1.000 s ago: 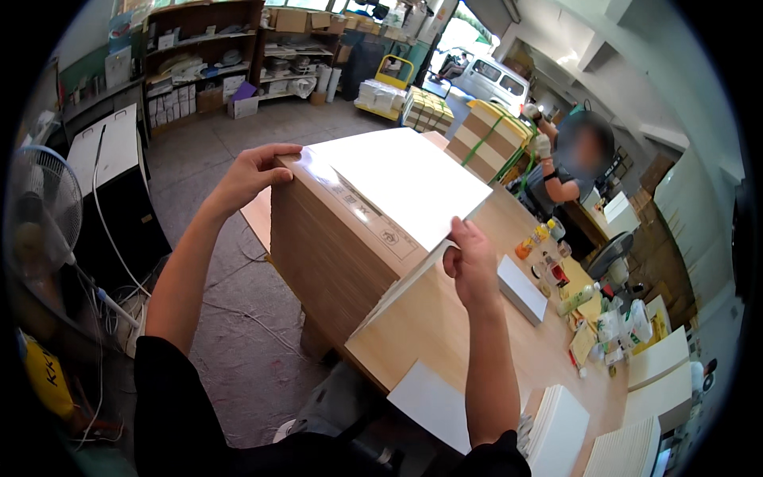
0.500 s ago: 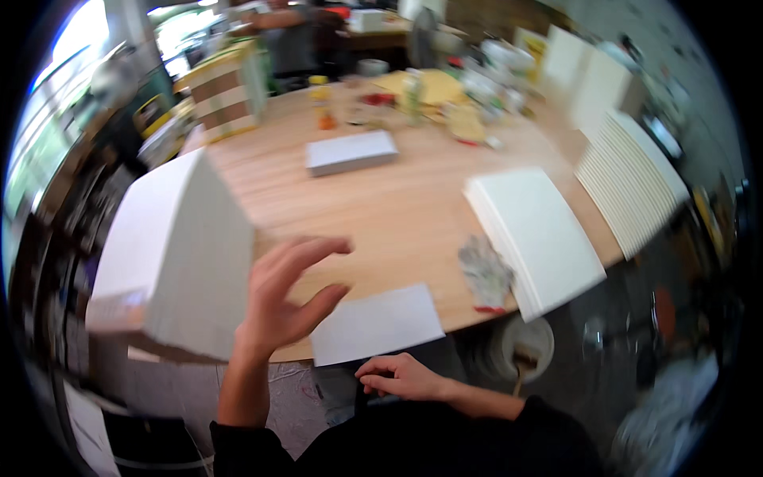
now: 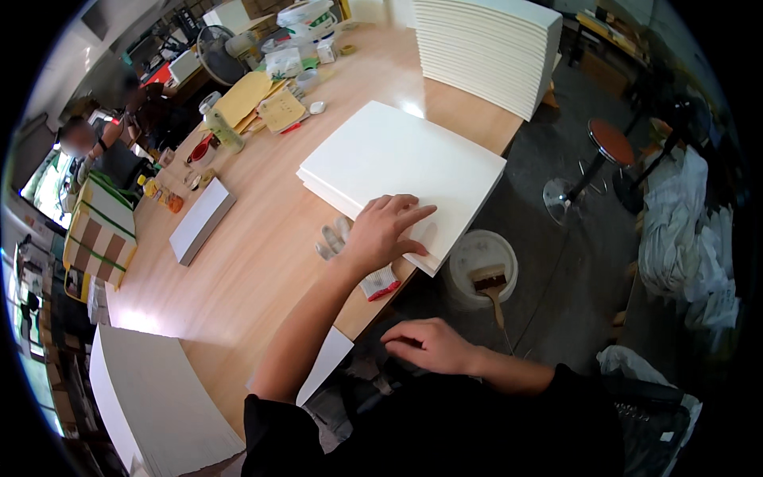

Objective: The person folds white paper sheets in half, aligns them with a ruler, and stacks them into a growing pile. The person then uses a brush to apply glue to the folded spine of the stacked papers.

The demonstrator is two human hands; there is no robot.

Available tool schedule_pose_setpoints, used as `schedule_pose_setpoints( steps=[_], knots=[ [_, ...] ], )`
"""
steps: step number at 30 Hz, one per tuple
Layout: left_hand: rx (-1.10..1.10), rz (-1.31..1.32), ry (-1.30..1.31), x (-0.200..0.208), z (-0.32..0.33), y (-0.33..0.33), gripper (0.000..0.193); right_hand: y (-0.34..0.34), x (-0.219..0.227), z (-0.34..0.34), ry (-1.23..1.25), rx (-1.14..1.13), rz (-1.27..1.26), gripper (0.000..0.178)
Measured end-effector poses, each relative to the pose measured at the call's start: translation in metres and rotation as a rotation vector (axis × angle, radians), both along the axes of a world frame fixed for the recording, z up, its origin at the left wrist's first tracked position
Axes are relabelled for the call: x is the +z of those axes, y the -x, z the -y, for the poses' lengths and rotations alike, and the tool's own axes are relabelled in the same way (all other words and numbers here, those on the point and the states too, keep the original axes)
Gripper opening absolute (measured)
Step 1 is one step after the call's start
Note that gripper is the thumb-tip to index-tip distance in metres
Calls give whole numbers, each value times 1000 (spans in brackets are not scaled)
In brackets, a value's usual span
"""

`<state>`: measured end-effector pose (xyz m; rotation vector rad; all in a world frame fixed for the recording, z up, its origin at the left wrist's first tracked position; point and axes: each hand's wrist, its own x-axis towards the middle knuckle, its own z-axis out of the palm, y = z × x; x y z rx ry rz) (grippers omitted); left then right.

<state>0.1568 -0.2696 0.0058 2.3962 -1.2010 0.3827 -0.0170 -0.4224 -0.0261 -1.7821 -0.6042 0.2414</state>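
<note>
My left hand [image 3: 389, 230] reaches across to a low stack of white sheets [image 3: 397, 155] at the table's right edge. Its fingers are spread over the stack's near corner, holding nothing; whether they touch the paper I cannot tell. Partly under that hand lies a knit work glove [image 3: 380, 282] with a red cuff. My right hand [image 3: 433, 346] hangs in front of the table edge, fingers loosely curled and nothing visible in them. A white sheet [image 3: 327, 366] on the near edge is partly covered by my left forearm.
A white bucket [image 3: 457, 278] with a wide brush [image 3: 489, 278] stands on the floor beside the table. Tall white stacks [image 3: 485, 56] [image 3: 159, 389] stand far right and near left. A grey-white block [image 3: 203, 221], bottles [image 3: 222, 131] and a stool [image 3: 610, 143] are around. Two people sit behind.
The view has swung to the right. My left hand has moved from above the middle of the near table edge to the low white stack. My right hand stays low, curled.
</note>
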Motion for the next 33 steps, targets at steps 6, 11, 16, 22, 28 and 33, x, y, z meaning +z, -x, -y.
schedule_pose_setpoints(
  steps=[6,11,16,22,28,33],
  knots=[
    [-228,337,-74,-9,-8,-1,39,-21,9,24,387,-309,565,32],
    [-358,512,-136,-6,-7,2,29,-19,0,25,659,-342,511,44],
    [10,352,112,-1,16,7,32,-22,-3,30,536,-381,477,41],
    [251,142,423,-3,19,-7,32,-38,-9,35,396,-426,510,33],
    [332,-517,872,30,-77,-3,19,-49,5,55,-155,-310,-188,35],
    [180,-695,875,64,-180,52,13,-71,4,45,-942,-228,-1002,71]
  ],
)
